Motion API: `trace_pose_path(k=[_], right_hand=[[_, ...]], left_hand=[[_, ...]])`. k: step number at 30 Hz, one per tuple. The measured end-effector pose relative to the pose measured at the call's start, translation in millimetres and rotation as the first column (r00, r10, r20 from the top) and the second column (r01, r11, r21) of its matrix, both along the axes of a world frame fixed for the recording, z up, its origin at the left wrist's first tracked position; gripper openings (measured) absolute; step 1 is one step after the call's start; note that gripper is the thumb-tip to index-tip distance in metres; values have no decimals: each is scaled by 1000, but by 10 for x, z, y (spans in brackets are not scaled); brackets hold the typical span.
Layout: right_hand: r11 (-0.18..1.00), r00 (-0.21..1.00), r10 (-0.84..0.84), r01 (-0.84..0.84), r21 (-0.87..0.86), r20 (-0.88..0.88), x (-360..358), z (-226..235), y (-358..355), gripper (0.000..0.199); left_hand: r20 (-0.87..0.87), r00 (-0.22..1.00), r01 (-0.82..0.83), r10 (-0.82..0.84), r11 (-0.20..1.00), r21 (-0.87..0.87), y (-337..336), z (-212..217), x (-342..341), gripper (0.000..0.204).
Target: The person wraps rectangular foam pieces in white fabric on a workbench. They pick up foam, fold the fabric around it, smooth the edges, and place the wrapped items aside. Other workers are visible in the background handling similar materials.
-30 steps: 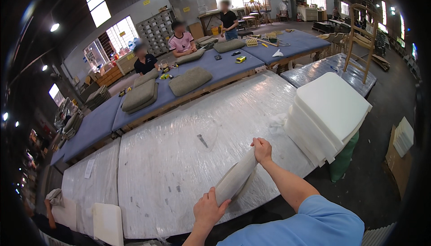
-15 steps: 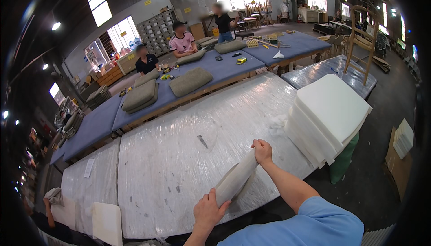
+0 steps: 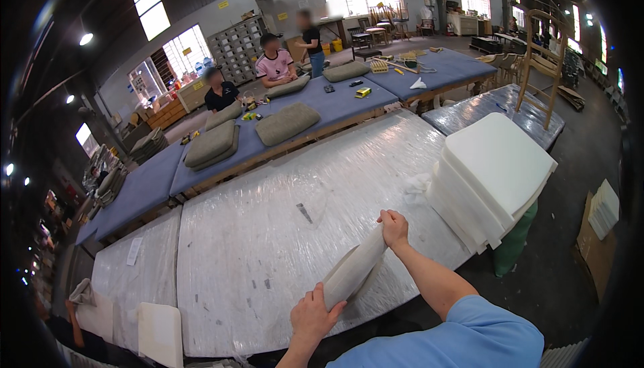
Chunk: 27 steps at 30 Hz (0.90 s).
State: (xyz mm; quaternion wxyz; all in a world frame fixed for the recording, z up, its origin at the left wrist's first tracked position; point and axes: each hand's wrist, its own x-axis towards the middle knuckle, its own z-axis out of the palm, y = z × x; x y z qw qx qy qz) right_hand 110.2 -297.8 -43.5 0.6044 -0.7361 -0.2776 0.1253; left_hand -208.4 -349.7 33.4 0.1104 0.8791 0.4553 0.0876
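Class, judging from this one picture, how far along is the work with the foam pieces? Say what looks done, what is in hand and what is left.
Done: nothing finished shows on the plastic-covered table. In hand: the left hand and right hand hold one white foam piece by its ends, bent, above the table. Left: a tall stack of white foam slabs waits beside it, apparently untouched.

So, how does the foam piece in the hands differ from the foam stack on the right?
The foam piece is one thin slab, held on edge between the left hand and right hand. The foam stack is several thick slabs lying flat on the table. Both look white.
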Motion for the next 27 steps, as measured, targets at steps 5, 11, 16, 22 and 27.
trace_pose_path(k=[5, 11, 16, 22, 27], right_hand=[[1000, 1000, 1, -1, 7, -7, -4, -3, 7, 37], [1000, 1000, 6, -6, 0, -17, -1, 13, -2, 38], [999, 999, 22, -23, -30, -35, -13, 46, -10, 39], [1000, 1000, 1, -1, 20, 1, 3, -4, -2, 36], [1000, 999, 17, -17, 0, -27, -2, 15, -7, 37]], left_hand=[[-6, 1000, -3, 3, 1000, -6, 4, 0, -2, 81], [-8, 1000, -4, 4, 1000, -18, 15, 1, 2, 81], [0, 1000, -1, 1, 1000, -4, 8, -1, -8, 81], [0, 1000, 2, -2, 1000, -10, 0, 3, 0, 81], [-5, 1000, 0, 0, 1000, 3, -2, -10, 0, 81]])
